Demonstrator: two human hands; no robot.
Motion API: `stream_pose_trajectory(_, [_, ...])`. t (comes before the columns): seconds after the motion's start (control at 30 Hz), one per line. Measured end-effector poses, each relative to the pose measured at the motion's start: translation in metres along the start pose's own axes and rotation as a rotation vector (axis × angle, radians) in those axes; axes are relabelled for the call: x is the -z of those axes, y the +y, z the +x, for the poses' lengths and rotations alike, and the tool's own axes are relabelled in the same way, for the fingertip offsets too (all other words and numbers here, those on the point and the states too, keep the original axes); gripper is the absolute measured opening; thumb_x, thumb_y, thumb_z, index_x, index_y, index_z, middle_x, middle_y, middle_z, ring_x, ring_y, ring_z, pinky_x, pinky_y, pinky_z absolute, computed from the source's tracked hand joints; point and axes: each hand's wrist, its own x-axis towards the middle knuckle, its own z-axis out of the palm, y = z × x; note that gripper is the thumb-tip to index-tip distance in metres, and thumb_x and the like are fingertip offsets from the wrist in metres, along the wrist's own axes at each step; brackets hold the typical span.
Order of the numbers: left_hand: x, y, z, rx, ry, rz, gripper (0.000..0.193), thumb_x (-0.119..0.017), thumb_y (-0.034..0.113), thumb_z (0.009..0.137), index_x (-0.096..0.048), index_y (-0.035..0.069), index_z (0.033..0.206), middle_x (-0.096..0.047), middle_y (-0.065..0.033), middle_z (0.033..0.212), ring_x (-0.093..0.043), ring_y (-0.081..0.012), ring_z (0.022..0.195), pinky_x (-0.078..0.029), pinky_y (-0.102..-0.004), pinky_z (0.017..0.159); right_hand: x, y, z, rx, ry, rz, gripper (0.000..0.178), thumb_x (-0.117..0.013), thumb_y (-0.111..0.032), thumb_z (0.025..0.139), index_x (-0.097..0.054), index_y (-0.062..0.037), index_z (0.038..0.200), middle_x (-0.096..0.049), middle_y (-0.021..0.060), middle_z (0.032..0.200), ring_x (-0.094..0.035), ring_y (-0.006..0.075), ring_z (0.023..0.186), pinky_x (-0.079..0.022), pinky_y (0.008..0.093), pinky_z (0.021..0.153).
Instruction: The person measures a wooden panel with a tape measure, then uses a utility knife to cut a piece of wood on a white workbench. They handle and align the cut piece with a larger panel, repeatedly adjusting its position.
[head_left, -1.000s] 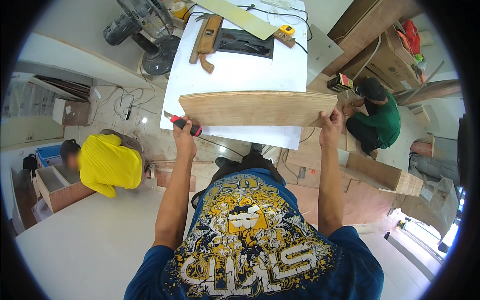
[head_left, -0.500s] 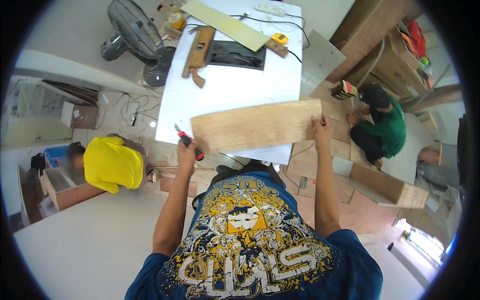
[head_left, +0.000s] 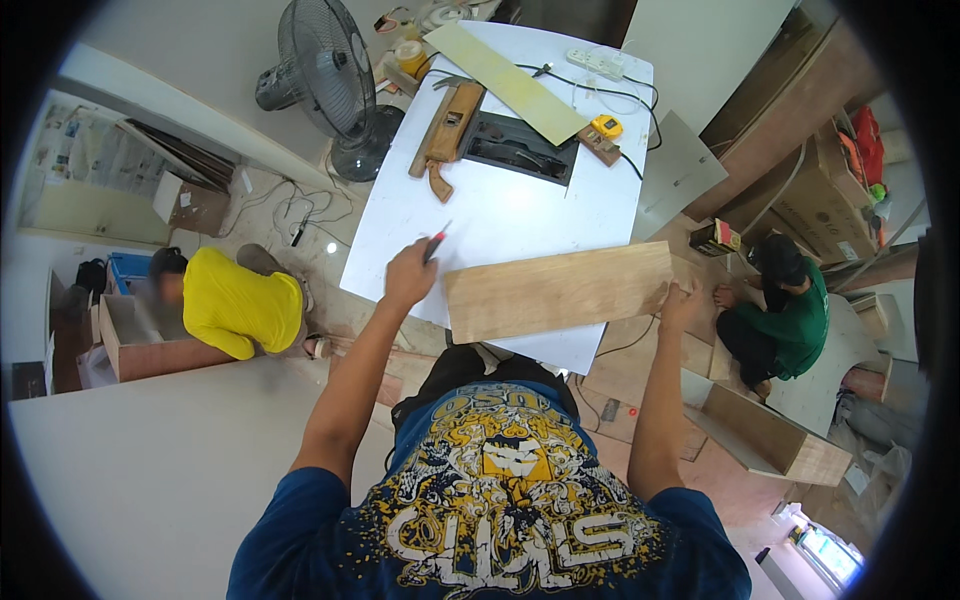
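Note:
My left hand [head_left: 408, 274] is closed around a red and black utility knife [head_left: 434, 246], its blade pointing away from me over the white table [head_left: 400, 215]. My right hand [head_left: 681, 304] grips the right end of a flat wooden board [head_left: 560, 291]. The board's left end is free, a little to the right of my left hand. It lies slantwise over the table's near edge; whether its underside rests on the tabletop, I cannot tell.
On the table are a wooden hand plane [head_left: 456, 118], a dark tray [head_left: 520, 148], a pale strip [head_left: 510, 85], a yellow tape measure [head_left: 606, 126] and a power strip [head_left: 594, 64]. A fan [head_left: 335, 75] stands left. People in yellow [head_left: 245, 303] and green [head_left: 785, 320] crouch either side.
My left hand has moved away from me and to the right with the knife, off the board's left end. The board has shifted slightly right and nearer, still in my right hand.

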Motion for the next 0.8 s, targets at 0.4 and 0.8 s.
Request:
stream_pose_trajectory(0.4, [-0.076, 0.114, 0.11, -0.237, -0.019, 0.102, 0.054, -0.075, 0.022, 0.09, -0.057, 0.0, 0.136, -0.058, -0.0208, 0.119, -0.059, -0.0381, 0.112, -0.049, -0.0515, 0.092, 0.066, -0.068, -0.198, -0.712, -0.254, 0.437, 0.067, -0.065, -0.04, 0.102, -0.039, -0.004, 0.153, -0.061, 0.0101, 0.131, -0.067, 0.0229, 0.104, -0.052, 0.0318, 0.076])
stream_pose_trajectory(0.8, [-0.162, 0.225, 0.286, -0.697, -0.103, -0.025, 0.059, -0.05, 0.003, 0.096, -0.048, 0.014, 0.153, -0.036, -0.0209, 0.163, -0.054, -0.0405, 0.137, -0.053, -0.0498, 0.103, 0.162, 0.064, -0.461, -0.338, -0.721, -0.136, 0.028, -0.065, -0.023, 0.1, -0.07, 0.0, 0.114, -0.074, 0.0148, 0.093, -0.071, 0.0227, 0.085, -0.056, 0.0366, 0.08])
